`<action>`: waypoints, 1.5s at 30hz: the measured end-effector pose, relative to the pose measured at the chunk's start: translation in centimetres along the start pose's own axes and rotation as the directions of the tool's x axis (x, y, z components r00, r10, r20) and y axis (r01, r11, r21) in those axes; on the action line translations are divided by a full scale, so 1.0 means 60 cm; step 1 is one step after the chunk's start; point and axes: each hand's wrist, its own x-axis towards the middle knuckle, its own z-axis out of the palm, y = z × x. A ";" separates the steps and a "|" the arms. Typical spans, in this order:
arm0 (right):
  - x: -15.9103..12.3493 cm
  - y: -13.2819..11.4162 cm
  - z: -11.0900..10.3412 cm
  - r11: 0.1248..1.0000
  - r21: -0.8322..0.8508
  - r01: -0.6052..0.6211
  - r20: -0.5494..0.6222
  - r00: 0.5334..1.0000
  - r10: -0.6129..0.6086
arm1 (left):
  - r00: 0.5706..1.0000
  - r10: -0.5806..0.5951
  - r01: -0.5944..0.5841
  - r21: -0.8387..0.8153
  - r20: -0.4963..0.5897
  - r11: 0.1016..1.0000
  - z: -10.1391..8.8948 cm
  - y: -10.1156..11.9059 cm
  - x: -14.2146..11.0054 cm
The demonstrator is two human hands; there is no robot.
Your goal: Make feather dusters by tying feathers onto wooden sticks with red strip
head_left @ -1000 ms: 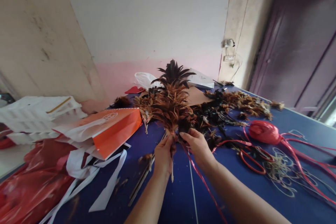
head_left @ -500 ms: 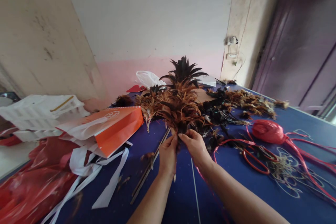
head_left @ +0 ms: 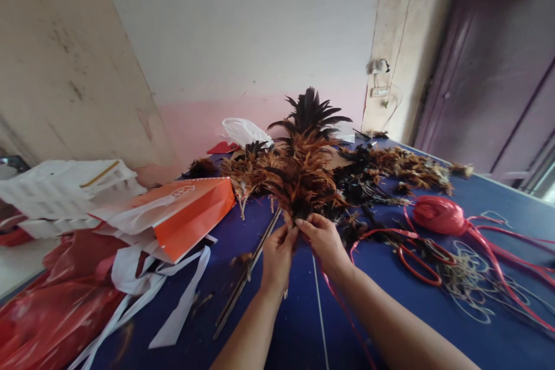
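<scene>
A feather duster point(head_left: 303, 162) with black feathers at its tip and brown ones lower down points away from me over the blue table. My left hand point(head_left: 278, 254) is closed around its lower part, just under the feathers. Thumb and fingers of my right hand point(head_left: 323, 240) pinch the base of the lowest dark feathers. A pink plastic string point(head_left: 332, 289) runs down from beside my right hand; whether the fingers hold it is hidden. The stick's end shows a little below my left hand.
Right: a pink string ball point(head_left: 440, 215), red-handled scissors point(head_left: 418, 266), tangled pale cord point(head_left: 466, 280). Behind lie feather piles point(head_left: 403, 165). Left: an orange-white paper bag point(head_left: 195, 214), red plastic bag point(head_left: 65, 295), white ribbons point(head_left: 177, 300) and thin sticks point(head_left: 247, 277) on the blue table point(head_left: 299, 324).
The feather duster's tip has swung slightly to the right and up. Both hands stay closed at the feather base, nearly in place. The whole view has shifted a little.
</scene>
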 end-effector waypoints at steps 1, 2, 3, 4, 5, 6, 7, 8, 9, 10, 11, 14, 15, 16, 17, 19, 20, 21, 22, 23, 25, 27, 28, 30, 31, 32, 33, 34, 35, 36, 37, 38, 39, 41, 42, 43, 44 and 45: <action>-0.001 -0.003 -0.002 1.000 0.006 -0.014 0.017 1.000 0.014 | 1.000 0.006 -0.006 0.021 0.001 1.000 -0.002 0.000 0.000; -0.002 -0.006 -0.003 1.000 0.010 -0.027 0.032 0.999 0.027 | 1.000 0.013 -0.013 0.042 0.000 0.999 -0.003 0.001 0.000; -0.003 -0.009 -0.005 0.999 0.012 -0.037 0.046 0.998 0.036 | 1.000 0.021 -0.021 0.064 0.002 0.998 -0.004 0.001 0.000; -0.003 -0.011 -0.007 0.999 0.011 -0.043 0.057 0.997 0.042 | 1.000 0.029 -0.029 0.084 0.003 0.996 -0.005 0.001 0.000; -0.003 -0.013 -0.009 0.999 0.007 -0.045 0.069 0.997 0.044 | 0.999 0.038 -0.038 0.101 0.005 0.994 -0.006 0.002 -0.001; -0.002 -0.014 -0.010 0.999 0.003 -0.044 0.085 0.995 0.043 | 0.999 0.046 -0.046 0.114 0.007 0.992 -0.006 0.002 -0.001; -0.002 -0.014 -0.011 0.999 -0.002 -0.042 0.102 0.994 0.042 | 0.999 0.053 -0.053 0.125 0.008 0.991 -0.006 0.002 -0.001; -0.001 -0.014 -0.010 0.999 -0.004 -0.039 0.117 0.992 0.040 | 0.998 0.062 -0.063 0.136 0.009 0.989 -0.006 0.002 -0.002; -0.002 -0.014 -0.010 0.999 -0.004 -0.036 0.124 0.992 0.036 | 0.997 0.072 -0.072 0.148 0.008 0.986 -0.005 0.002 -0.002; -0.002 -0.014 -0.009 1.000 0.000 -0.030 0.121 0.992 0.030 | 0.997 0.080 -0.079 0.158 0.002 0.984 -0.006 0.002 -0.001; -0.003 -0.014 -0.008 1.000 0.005 -0.025 0.108 0.994 0.024 | 0.996 0.087 -0.084 0.167 -0.008 0.982 -0.007 0.002 -0.001; -0.006 -0.017 -0.010 0.996 -0.064 -0.064 0.077 0.995 0.069 | 0.991 0.116 -0.100 0.203 -0.068 0.974 -0.014 0.001 0.005; -0.006 -0.018 -0.014 0.985 -0.136 -0.105 0.106 0.987 0.120 | 0.987 0.136 -0.112 0.232 -0.089 0.966 -0.018 0.001 0.007; -0.006 -0.020 -0.018 0.964 -0.223 -0.146 0.150 0.972 0.182 | 0.980 0.166 -0.131 0.274 -0.107 0.953 -0.023 0.000 0.010; -0.005 -0.022 -0.022 0.933 -0.318 -0.168 0.194 0.952 0.237 | 0.973 0.200 -0.152 0.324 -0.119 0.934 -0.028 0.000 0.013; -0.003 -0.027 -0.029 0.872 -0.475 -0.120 0.251 0.931 0.265 | 0.956 0.267 -0.190 0.432 -0.123 0.882 -0.038 0.000 0.017; -0.002 -0.031 -0.032 0.845 -0.532 -0.059 0.261 0.938 0.230 | 0.949 0.294 -0.205 0.486 -0.113 0.850 -0.041 0.000 0.018; -0.003 -0.034 -0.032 0.812 -0.583 0.018 0.266 0.949 0.170 | 0.943 0.319 -0.220 0.537 -0.098 0.814 -0.043 -0.001 0.019; -0.005 -0.039 -0.032 0.770 -0.630 0.102 0.277 0.956 0.100 | 0.935 0.347 -0.240 0.583 -0.078 0.777 -0.044 -0.001 0.020; -0.008 -0.043 -0.030 0.719 -0.670 0.184 0.300 0.953 0.036 | 0.926 0.375 -0.265 0.621 -0.050 0.737 -0.043 -0.001 0.020; -0.017 -0.052 -0.025 0.614 -0.723 0.316 0.351 0.934 -0.067 | 0.906 0.422 -0.328 0.673 0.026 0.663 -0.039 -0.003 0.018; -0.024 -0.058 -0.020 0.542 -0.743 0.393 0.383 0.914 -0.137 | 0.886 0.453 -0.388 0.700 0.104 0.599 -0.031 -0.006 0.014; -0.026 -0.060 -0.018 0.524 -0.748 0.407 0.382 0.910 -0.161 | 0.878 0.457 -0.413 0.712 0.146 0.567 -0.027 -0.008 0.011; -0.027 -0.064 -0.014 0.515 -0.760 0.397 0.355 0.917 -0.183 | 0.858 0.458 -0.463 0.735 0.232 0.495 -0.019 -0.013 0.005; -0.026 -0.066 -0.011 0.510 -0.768 0.386 0.342 0.922 -0.183 | 0.844 0.461 -0.489 0.749 0.275 0.447 -0.015 -0.017 0.002; -0.025 -0.068 -0.007 0.497 -0.781 0.379 0.333 0.925 -0.183 | 0.829 0.465 -0.509 0.765 0.312 0.395 -0.011 -0.021 -0.001; -0.024 -0.069 -0.002 0.476 -0.794 0.378 0.331 0.926 -0.184 | 0.815 0.472 -0.522 0.779 0.336 0.346 -0.009 -0.025 -0.003; -0.024 -0.071 0.004 0.454 -0.804 0.385 0.337 0.923 -0.185 | 0.805 0.482 -0.525 0.794 0.347 0.306 -0.006 -0.029 -0.005; -0.023 -0.073 0.010 0.439 -0.809 0.392 0.347 0.920 -0.183 | 0.799 0.492 -0.521 0.808 0.347 0.276 -0.005 -0.033 -0.007; -0.022 -0.076 0.016 0.450 -0.809 0.377 0.344 0.926 -0.157 | 0.796 0.500 -0.514 0.818 0.341 0.260 -0.004 -0.035 -0.008; -0.021 -0.079 0.021 0.485 -0.808 0.333 0.328 0.940 -0.098 | 0.794 0.502 -0.514 0.820 0.343 0.252 -0.003 -0.037 -0.010; -0.018 -0.085 0.024 0.531 -0.805 0.265 0.306 0.952 -0.011 | 0.789 0.500 -0.524 0.817 0.358 0.242 -0.003 -0.037 -0.011; -0.014 -0.092 0.026 0.571 -0.800 0.184 0.284 0.955 0.090 | 0.780 0.494 -0.541 0.811 0.384 0.223 -0.002 -0.035 -0.013; -0.003 -0.114 0.025 0.605 -0.795 0.046 0.257 0.929 0.267 | 0.768 0.450 -0.577 0.798 0.456 0.176 -0.001 -0.027 -0.017; 0.005 -0.128 0.022 0.605 -0.796 0.006 0.255 0.910 0.326 | 0.769 0.413 -0.586 0.796 0.488 0.150 0.000 -0.021 -0.020; 0.012 -0.144 0.018 0.603 -0.798 -0.015 0.262 0.892 0.368 | 0.775 0.370 -0.588 0.799 0.512 0.125 0.002 -0.014 -0.022; 0.021 -0.160 0.013 0.597 -0.801 -0.033 0.267 0.874 0.407 | 0.783 0.329 -0.586 0.804 0.528 0.105 0.003 -0.006 -0.025; 0.029 -0.175 0.007 0.580 -0.814 -0.033 0.273 0.860 0.431 | 0.786 0.295 -0.588 0.804 0.544 0.086 0.005 0.001 -0.027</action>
